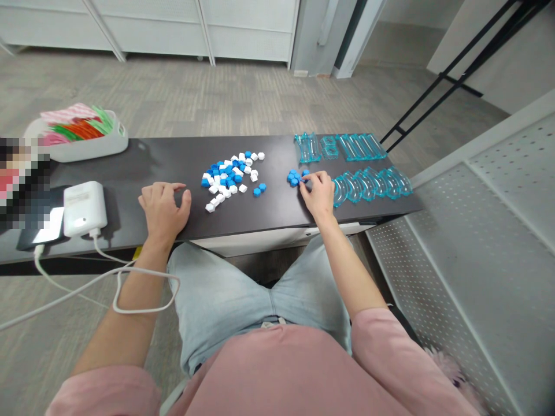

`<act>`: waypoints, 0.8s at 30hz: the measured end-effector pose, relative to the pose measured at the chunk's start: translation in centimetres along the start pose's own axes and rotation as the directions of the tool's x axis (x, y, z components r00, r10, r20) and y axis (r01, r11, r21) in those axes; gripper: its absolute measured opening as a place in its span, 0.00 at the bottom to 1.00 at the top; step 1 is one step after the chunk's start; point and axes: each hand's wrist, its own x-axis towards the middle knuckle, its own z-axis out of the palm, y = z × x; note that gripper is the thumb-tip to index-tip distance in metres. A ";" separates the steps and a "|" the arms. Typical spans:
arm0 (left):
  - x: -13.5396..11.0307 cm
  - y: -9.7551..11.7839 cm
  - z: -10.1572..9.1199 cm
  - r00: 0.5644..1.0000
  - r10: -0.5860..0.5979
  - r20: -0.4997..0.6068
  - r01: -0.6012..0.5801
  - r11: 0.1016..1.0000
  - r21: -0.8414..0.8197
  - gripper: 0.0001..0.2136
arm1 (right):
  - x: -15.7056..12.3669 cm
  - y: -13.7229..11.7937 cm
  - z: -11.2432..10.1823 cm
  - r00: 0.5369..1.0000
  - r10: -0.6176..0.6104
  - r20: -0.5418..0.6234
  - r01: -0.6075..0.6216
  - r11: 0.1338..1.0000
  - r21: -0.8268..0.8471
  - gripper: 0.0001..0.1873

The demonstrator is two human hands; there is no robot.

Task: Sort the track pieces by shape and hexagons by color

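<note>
Nearest, a white cable loops off the front edge of the dark table, well left of the mixed pile of blue and white pieces that serves as the reference here. Just left of that pile and a little nearer, the left hand lies palm down on the tabletop, its fingers loosely curled and holding nothing. To the right of the pile, past two stray blue pieces, the right hand rests its wrist on the table, with thumb and forefinger drawn narrow on a blue piece at the right edge of the small blue cluster. As a judgement, this placing goes best with a light pinch and the wrist kept planted, the piece set down flat beside its neighbours without nudging them apart. The piece looks squat and many-sided, lying flat, so no long axis or pointing direction can be told; the pile itself stretches from near-left to far-right. Right of the cluster lie curved clear blue track pieces, and beyond them a row of straighter ones. Far left of the pile sits a white charger, and farther back a white tray of coloured strips.
</note>
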 end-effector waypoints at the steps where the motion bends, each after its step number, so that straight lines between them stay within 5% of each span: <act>1: 0.0 0.0 0.0 1.000 0.000 -0.002 0.000 1.000 -0.006 0.20 | 0.0 -0.1 0.0 1.000 -0.011 -0.006 0.011 1.000 -0.001 0.12; 13: 0.0 -0.2 0.1 1.000 0.012 -0.006 -0.012 1.000 0.005 0.20 | -0.2 -0.3 -0.3 0.995 -0.086 0.045 0.089 0.994 -0.070 0.13; 24: -0.1 0.3 -0.3 1.000 -0.003 0.004 0.003 1.000 0.009 0.19 | -0.4 -0.7 -0.3 1.000 0.023 -0.002 -0.023 0.996 -0.085 0.22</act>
